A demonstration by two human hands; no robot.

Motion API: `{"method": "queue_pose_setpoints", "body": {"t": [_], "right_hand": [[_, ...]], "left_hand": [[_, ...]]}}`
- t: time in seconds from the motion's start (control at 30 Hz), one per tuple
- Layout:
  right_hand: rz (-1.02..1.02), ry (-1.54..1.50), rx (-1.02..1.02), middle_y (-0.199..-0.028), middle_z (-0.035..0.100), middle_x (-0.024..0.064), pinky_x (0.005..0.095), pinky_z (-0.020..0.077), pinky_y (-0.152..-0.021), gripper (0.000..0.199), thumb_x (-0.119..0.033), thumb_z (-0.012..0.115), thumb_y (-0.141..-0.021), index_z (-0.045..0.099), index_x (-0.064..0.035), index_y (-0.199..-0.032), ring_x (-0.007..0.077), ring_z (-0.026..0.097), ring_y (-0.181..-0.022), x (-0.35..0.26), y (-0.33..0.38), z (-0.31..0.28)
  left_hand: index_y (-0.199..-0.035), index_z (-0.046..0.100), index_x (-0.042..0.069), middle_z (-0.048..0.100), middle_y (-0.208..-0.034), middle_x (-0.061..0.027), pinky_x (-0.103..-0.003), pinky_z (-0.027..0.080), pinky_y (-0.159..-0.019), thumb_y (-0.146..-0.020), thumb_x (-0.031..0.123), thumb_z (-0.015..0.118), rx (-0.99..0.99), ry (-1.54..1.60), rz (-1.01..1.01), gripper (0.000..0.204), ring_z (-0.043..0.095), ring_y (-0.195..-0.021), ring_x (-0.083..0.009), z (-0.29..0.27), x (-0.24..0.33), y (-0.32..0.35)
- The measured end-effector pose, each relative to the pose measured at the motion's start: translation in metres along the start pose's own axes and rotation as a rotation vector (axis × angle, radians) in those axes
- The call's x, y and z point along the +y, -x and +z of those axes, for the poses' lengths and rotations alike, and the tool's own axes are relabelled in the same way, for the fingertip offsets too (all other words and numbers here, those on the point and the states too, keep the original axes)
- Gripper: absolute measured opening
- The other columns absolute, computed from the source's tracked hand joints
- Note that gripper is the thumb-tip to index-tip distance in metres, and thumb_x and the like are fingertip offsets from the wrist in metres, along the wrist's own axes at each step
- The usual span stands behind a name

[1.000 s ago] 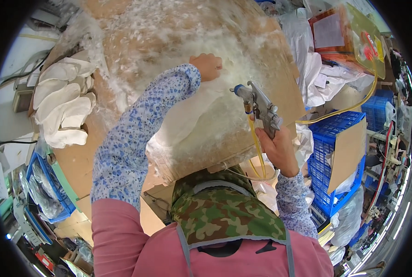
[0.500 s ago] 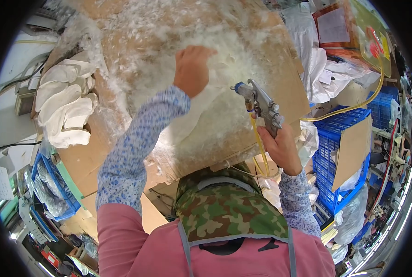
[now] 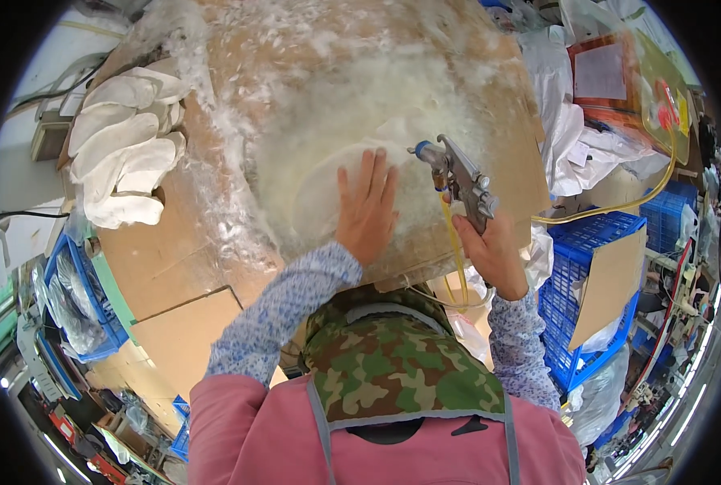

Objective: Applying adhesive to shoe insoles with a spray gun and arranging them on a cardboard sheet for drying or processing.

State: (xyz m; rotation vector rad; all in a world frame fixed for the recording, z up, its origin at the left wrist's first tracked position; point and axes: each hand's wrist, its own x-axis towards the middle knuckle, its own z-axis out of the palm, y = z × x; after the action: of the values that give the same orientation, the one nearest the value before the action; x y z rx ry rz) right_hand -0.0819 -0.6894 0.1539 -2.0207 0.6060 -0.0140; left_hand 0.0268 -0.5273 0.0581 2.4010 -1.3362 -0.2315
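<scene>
My left hand (image 3: pixel 368 202) lies with fingers stretched out over a white insole-shaped piece (image 3: pixel 318 187) on the cardboard work surface (image 3: pixel 502 153). Around that piece the board is coated with a whitish, fuzzy layer, and its outline is faint. My right hand (image 3: pixel 496 255) grips a metal spray gun (image 3: pixel 465 179) by its handle, with the nozzle facing left toward the piece. A yellowish hose (image 3: pixel 449 234) runs down from the gun. At the left of the board lies a pile of white insole-shaped pieces (image 3: pixel 118 166), overlapping one another.
Right of the board stand a blue plastic crate (image 3: pixel 558 295) with a cardboard sheet (image 3: pixel 611 283) against it and white plastic sheeting (image 3: pixel 558 121). A yellow air hose (image 3: pixel 619 208) curves along the right. At the lower left is a blue bin (image 3: pixel 106 303) holding clear bags.
My left hand has come down and nearer to me, from above the far part of the board onto the white piece. The spray gun stays in my right hand, nearly in place.
</scene>
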Motion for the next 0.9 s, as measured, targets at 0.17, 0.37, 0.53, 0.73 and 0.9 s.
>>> {"method": "queue_pose_setpoints", "body": {"t": [0.17, 0.37, 0.53, 0.73, 0.9], "right_hand": [[-0.098, 0.150, -0.122, -0.091, 0.063, 0.0177, 0.0355, 0.0458, -0.072, 0.028, -0.003, 0.056, -0.084, 0.055, 0.0003, -0.111, 0.0302, 0.060, -0.080, 0.004, 0.004, 0.011], [-0.066, -0.008, -0.096, -0.095, 0.063, 0.0131, 0.0339, 0.0466, -0.074, 0.035, -0.001, 0.055, -0.086, 0.046, 0.0008, -0.119, 0.0266, 0.060, -0.082, 0.008, 0.005, 0.015], [-0.151, 0.077, -0.009, -0.092, 0.062, 0.0126, 0.0319, 0.0470, -0.070, 0.028, -0.002, 0.055, -0.086, 0.047, 0.0022, -0.113, 0.0237, 0.060, -0.078, 0.000, -0.004, 0.008], [-0.126, 0.095, 0.073, -0.088, 0.064, 0.0150, 0.0344, 0.0476, -0.067, 0.021, -0.002, 0.055, -0.086, 0.050, 0.0032, -0.106, 0.0274, 0.062, -0.076, 0.012, -0.013, 0.006], [-0.072, 0.154, 0.093, -0.088, 0.064, 0.0177, 0.0371, 0.0474, -0.067, 0.021, -0.003, 0.056, -0.085, 0.050, 0.0035, -0.104, 0.0324, 0.063, -0.078, 0.013, -0.013, 0.005]], "left_hand": [[-0.137, 0.036, -0.001, 0.022, -0.150, -0.0155, -0.060, 0.008, -0.109, -0.076, 0.022, 0.065, 0.016, -0.025, -0.136, 0.071, 0.013, -0.141, -0.0340, 0.003, 0.005, 0.040], [-0.136, 0.036, -0.004, 0.024, -0.148, -0.0139, -0.059, 0.006, -0.110, -0.078, 0.020, 0.063, 0.020, 0.053, -0.144, 0.068, 0.010, -0.142, -0.0331, 0.001, 0.005, 0.039], [-0.135, 0.038, -0.004, 0.026, -0.147, -0.0140, -0.058, 0.005, -0.110, -0.078, 0.019, 0.062, 0.026, 0.042, -0.133, 0.065, 0.011, -0.141, -0.0331, 0.004, 0.003, 0.042], [-0.133, 0.040, -0.003, 0.029, -0.145, -0.0142, -0.058, 0.005, -0.110, -0.079, 0.018, 0.060, 0.042, 0.017, -0.123, 0.062, 0.012, -0.141, -0.0329, 0.007, 0.004, 0.043], [-0.129, 0.045, 0.000, 0.040, -0.135, -0.0137, -0.057, 0.010, -0.109, -0.078, 0.015, 0.059, 0.127, 0.000, -0.098, 0.055, 0.024, -0.136, -0.0337, -0.004, 0.005, 0.050]]}}
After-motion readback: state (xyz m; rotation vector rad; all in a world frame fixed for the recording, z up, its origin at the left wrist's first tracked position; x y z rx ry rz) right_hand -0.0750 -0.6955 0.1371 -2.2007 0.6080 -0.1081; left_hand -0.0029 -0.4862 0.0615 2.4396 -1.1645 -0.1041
